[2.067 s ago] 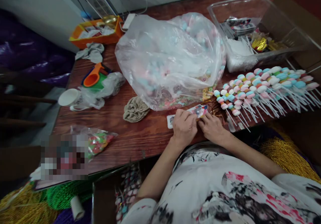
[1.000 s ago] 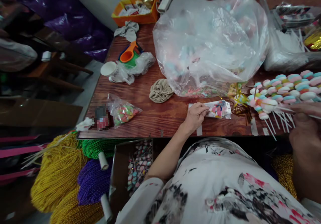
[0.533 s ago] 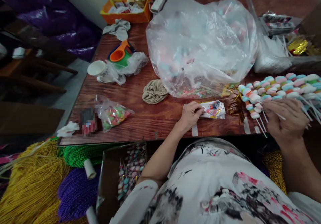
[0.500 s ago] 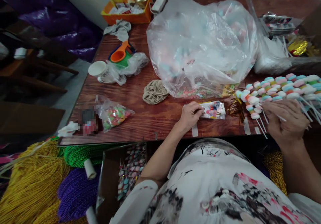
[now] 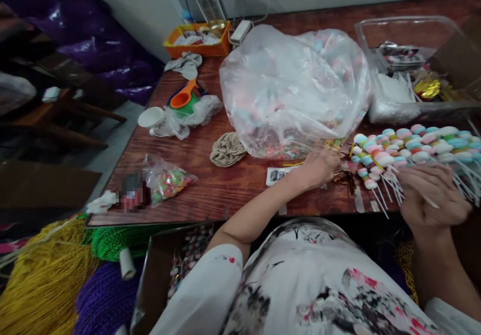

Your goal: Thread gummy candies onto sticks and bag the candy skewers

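My left hand [image 5: 321, 167] reaches to the lower edge of a big clear plastic bag [image 5: 289, 84] with pastel sweets inside. Its fingers look pinched near the gummy candies, but what they grip is hidden. Beneath that forearm lies a small printed packet [image 5: 277, 175], partly covered. Gold twist ties [image 5: 343, 180] lie just right of the hand. My right hand [image 5: 436, 195] is closed, with a white stick [image 5: 430, 201] showing between its fingers. The stick's far end is hidden. Beyond this hand, marshmallow skewers [image 5: 421, 142] lie in a pile, white sticks towards me.
A clear plastic bin [image 5: 409, 112] stands at the back right. Further left are a coiled beige cloth [image 5: 227, 149], a bag of gummies [image 5: 169, 182], a white cup [image 5: 151, 118], an orange scoop [image 5: 182, 98] and an orange tray [image 5: 197, 49]. A cardboard box [image 5: 150, 275] sits below the table edge.
My left hand has left the printed packet and moved right and up to the bag's edge. My right hand stays beside the skewers. The camera view has shifted slightly.
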A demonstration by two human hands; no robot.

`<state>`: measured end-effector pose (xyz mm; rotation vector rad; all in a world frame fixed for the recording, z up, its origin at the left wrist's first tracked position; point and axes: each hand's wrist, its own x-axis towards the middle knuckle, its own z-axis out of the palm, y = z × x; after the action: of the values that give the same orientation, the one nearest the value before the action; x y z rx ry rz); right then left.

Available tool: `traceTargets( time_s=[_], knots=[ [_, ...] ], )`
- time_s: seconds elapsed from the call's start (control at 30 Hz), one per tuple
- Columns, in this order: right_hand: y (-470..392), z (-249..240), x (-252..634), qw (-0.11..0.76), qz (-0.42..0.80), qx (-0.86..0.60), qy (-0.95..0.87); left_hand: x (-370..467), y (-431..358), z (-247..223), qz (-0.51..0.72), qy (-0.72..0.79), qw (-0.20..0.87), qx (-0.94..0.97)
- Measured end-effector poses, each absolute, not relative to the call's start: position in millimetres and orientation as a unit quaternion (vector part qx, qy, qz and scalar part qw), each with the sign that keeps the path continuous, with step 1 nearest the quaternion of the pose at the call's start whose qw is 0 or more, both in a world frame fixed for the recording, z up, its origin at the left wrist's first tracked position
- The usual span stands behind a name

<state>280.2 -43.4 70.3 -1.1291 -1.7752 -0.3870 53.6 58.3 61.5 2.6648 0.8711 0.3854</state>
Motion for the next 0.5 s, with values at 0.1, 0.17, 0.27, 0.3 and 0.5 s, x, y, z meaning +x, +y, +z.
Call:
traceTargets(
  time_s=[0.1,0.17,0.27,0.3,0.5],
  knots=[
    [-42.3,70.4,292.3,0.383,-0.158,-0.438,-0.798,58.5,55.1,74.1,0.199,0.202,0.077,0.956],
    [-42.0,68.8,291.3,0.394,-0.123,-0.437,-0.799,65.4,54.7,76.8,0.228,0.131,0.048,0.964],
    [-37.7,66.4,282.7,0.484,-0.095,-0.462,-0.737,74.1,60.6,66.1,0.236,0.117,0.029,0.964],
    [-35.0,66.1,280.1,0.522,-0.093,-0.479,-0.7,74.5,63.5,60.5,0.234,0.139,0.024,0.962],
    [-23.9,65.8,276.3,0.65,-0.094,-0.513,-0.552,58.8,71.1,45.5,0.147,0.22,0.014,0.964]
  ],
)
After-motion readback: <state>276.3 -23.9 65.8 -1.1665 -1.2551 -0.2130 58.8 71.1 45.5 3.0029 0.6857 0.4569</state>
